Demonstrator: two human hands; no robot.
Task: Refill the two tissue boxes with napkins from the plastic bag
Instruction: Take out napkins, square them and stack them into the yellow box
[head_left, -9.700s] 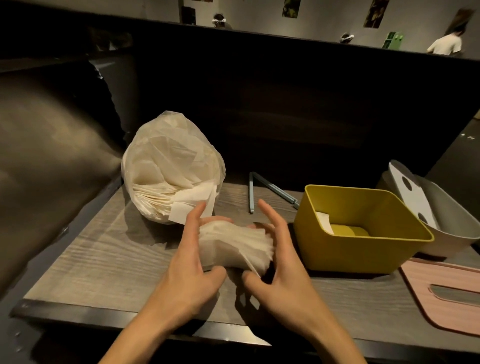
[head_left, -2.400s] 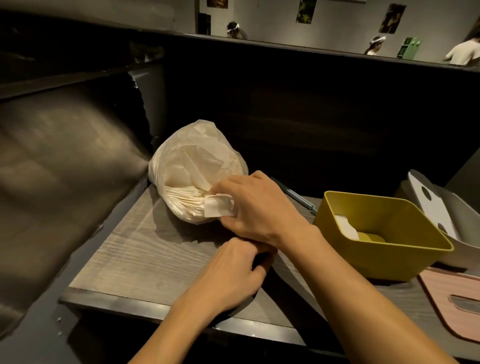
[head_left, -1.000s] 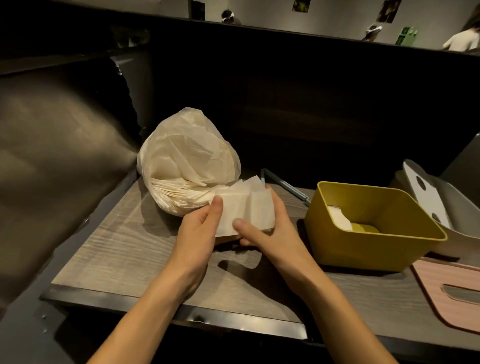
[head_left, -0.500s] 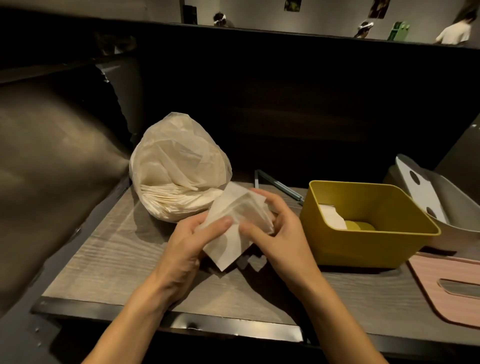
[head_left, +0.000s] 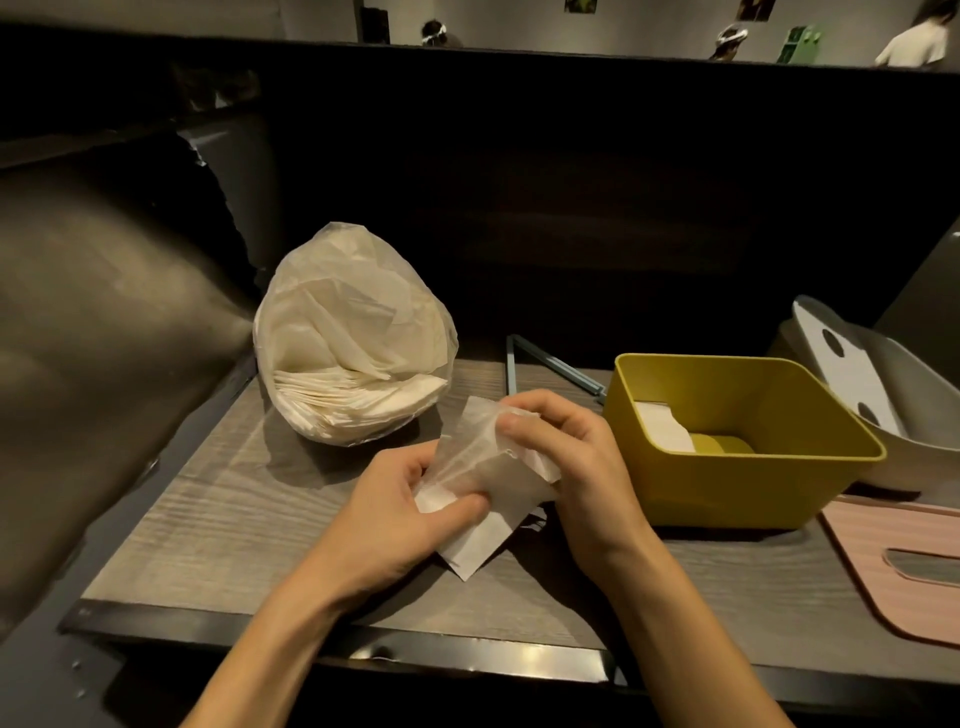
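A clear plastic bag full of white napkins lies at the back left of the wooden table. Both hands hold a small bunch of napkins just above the table's middle. My left hand pinches its lower left side with thumb and fingers. My right hand curls round its upper right side. Right of the hands stands the open yellow tissue box, with a few napkins in its bottom. Behind it at the far right lies a grey tissue box, tilted, its white inner plate showing.
A pink lid with a slot lies flat at the right front. A thin grey-blue metal bar lies behind the hands. A dark padded seat back rises on the left, a dark partition stands behind the table.
The bunch of napkins has come away from the bag and dropped lower toward the table's middle. Both hands have shifted their hold and turned it between them.
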